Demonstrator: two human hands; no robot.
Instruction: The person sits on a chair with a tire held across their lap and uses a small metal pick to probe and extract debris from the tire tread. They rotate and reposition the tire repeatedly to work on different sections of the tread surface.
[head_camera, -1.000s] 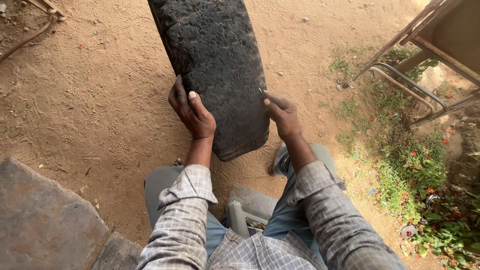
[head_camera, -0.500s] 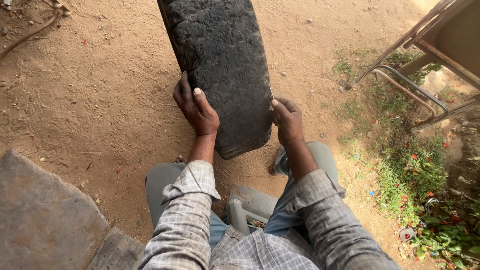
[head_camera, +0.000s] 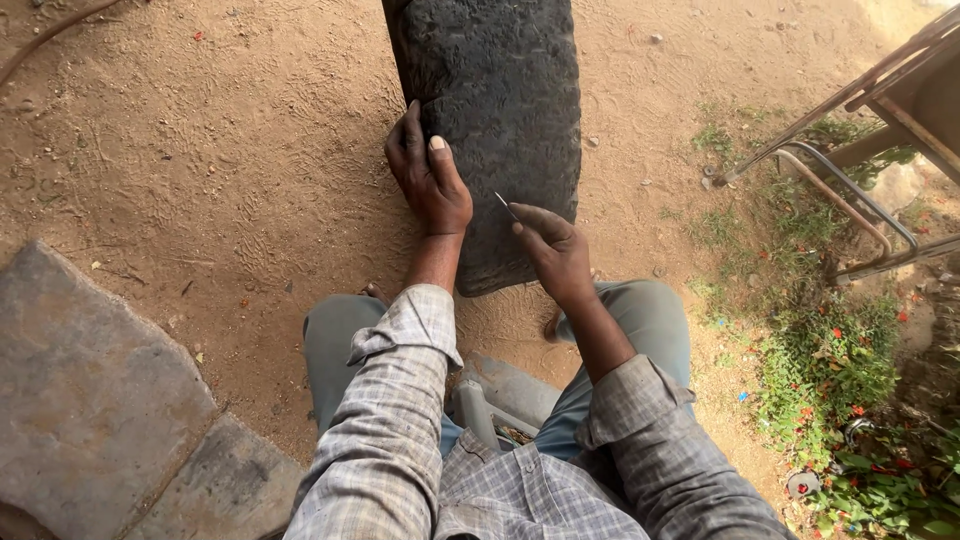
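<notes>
A worn black tyre (head_camera: 500, 110) stands upright on the sandy ground between my knees, its tread facing me. My left hand (head_camera: 428, 175) grips the tyre's left edge, thumb lying on the tread. My right hand (head_camera: 553, 250) is over the lower tread and pinches a thin pointed metal tool (head_camera: 505, 205), its tip aimed up and left at the rubber. I sit on a low grey stool (head_camera: 495, 405), partly hidden by my legs.
A flat stone slab (head_camera: 95, 400) lies at lower left. A rusty metal frame (head_camera: 860, 150) stands at upper right. Weeds and small red flowers (head_camera: 850, 390) grow along the right side. Loose pebbles dot the sand.
My right hand has left the tyre's right edge and come inward over the tread, now holding the thin tool up. The left hand stays gripping the left edge.
</notes>
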